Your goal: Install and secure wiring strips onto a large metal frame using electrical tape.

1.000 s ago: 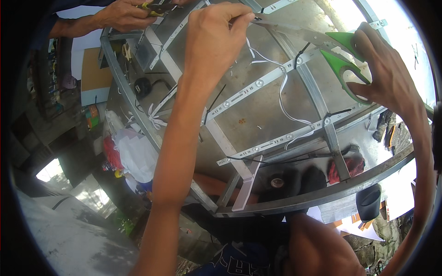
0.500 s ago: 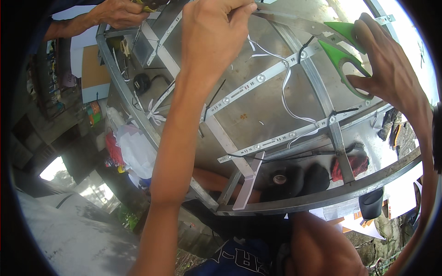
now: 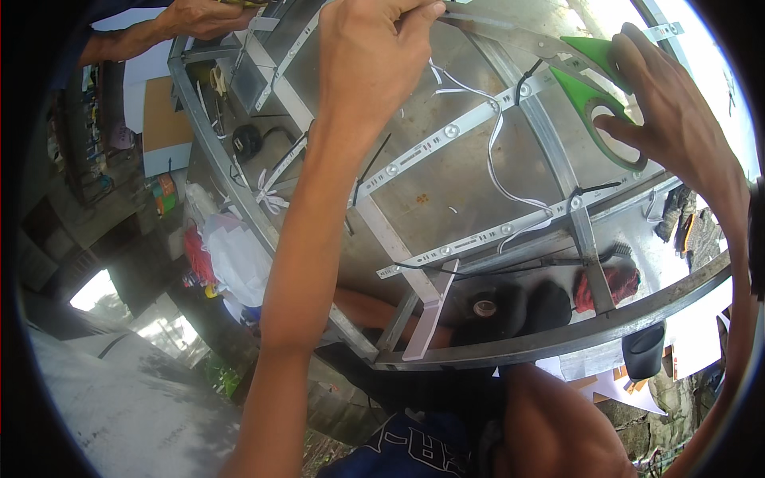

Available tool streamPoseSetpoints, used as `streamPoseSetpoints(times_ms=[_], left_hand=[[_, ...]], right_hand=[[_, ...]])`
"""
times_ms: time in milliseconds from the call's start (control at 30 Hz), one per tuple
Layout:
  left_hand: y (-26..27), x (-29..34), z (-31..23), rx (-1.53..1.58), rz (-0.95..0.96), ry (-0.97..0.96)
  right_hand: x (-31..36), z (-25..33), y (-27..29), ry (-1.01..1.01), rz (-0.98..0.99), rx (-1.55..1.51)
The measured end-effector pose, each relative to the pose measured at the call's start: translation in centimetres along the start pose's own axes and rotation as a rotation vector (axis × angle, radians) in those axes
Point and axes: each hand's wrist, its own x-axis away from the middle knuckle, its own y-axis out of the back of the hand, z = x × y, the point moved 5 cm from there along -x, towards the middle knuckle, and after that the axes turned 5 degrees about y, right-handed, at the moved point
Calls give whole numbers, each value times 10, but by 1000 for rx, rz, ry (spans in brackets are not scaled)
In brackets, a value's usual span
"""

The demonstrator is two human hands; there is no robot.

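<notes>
My right hand (image 3: 673,107) grips a pair of green-handled scissors (image 3: 588,103), with fingers and thumb through the loops. The long blades point left, their tips close to my left hand (image 3: 370,60). That hand is closed in a pinch above the frame; what its fingertips hold is hidden. Below both hands lies a metal frame (image 3: 546,143) crossed by white LED strips (image 3: 446,135), tied on with black cable ties (image 3: 598,190). A thin white wire (image 3: 496,155) hangs loosely between two strips, to the right of my left forearm.
Another person's hand (image 3: 203,17) works at the far left corner. A black tape measure (image 3: 247,142) and small scissors (image 3: 217,82) lie inside the frame's left part. Near the front are a brush (image 3: 613,252), a red cloth (image 3: 610,288) and a tape roll (image 3: 484,309).
The other person's hand has shifted up slightly with its yellow tool, now mostly out of view. My two hands and the scissors have barely moved.
</notes>
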Motion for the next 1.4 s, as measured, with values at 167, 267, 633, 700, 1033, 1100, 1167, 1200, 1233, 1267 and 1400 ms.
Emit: streamPoseSetpoints(times_ms=[167, 267, 633, 700, 1033, 1100, 1167, 1200, 1233, 1267, 1400], left_hand=[[6, -4, 6, 65, -102, -68], [12, -4, 12, 139, -88, 54], [41, -18, 52, 515, -117, 165], [33, -15, 55, 579, -49, 225], [18, -32, 41, -238, -212, -69], [14, -34, 54, -243, -190, -7], [14, -33, 54, -193, -228, -121], [12, -33, 53, -187, -226, -120], [12, -32, 52, -190, -226, -123], [12, -31, 52, -195, -225, -126], [15, -31, 50, -121, -258, -121]], right_hand=[[-4, -8, -11, -40, 109, -53], [3, 1, -4, 3, 15, -3], [-10, -22, 29, -152, -159, -7], [-30, -27, 18, -163, 44, -96], [-81, -5, 39, 3, -141, 70], [-85, 4, 48, -26, -64, 81], [-87, 4, 48, -54, 14, 37], [-85, 2, 48, -57, 20, 38], [-83, 0, 48, -49, 5, 42], [-82, -2, 46, -40, -10, 45], [-61, -24, 21, -64, -189, 14]])
